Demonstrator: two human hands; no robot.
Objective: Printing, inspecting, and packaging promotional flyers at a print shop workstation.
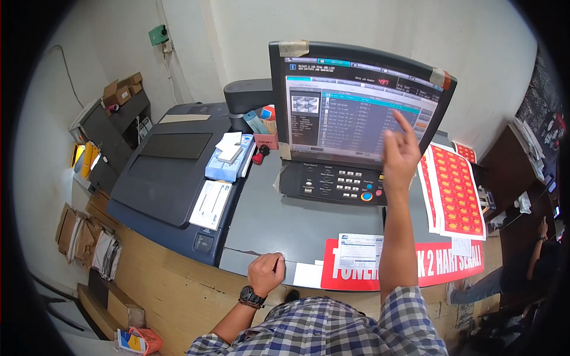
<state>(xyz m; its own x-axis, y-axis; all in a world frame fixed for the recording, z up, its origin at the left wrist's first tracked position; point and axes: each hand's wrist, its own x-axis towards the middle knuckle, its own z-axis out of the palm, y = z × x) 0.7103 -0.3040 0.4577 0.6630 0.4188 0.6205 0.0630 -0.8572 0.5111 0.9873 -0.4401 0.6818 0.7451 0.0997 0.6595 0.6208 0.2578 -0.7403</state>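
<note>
My right hand (401, 151) is raised in front of a large touch screen (350, 121) of a copier, index finger stretched out over the list on it and the other fingers partly bent. It holds nothing; whether the fingertip touches the glass I cannot tell. Below the screen sits a dark control panel (332, 183) with white keys and a blue round button, partly covered by my right forearm. My left hand (266, 273), a watch on its wrist, rests in a loose fist on the front edge of the grey machine top (255, 219), with nothing visible in it.
Red printed sheets (457, 190) lie at the right, a red sign (427, 261) and a paper form (360, 250) along the front edge. To the left are a blue box (225, 169), a pink holder (267, 137) and a dark machine lid (166, 172). Another person's arm (537, 255) shows far right.
</note>
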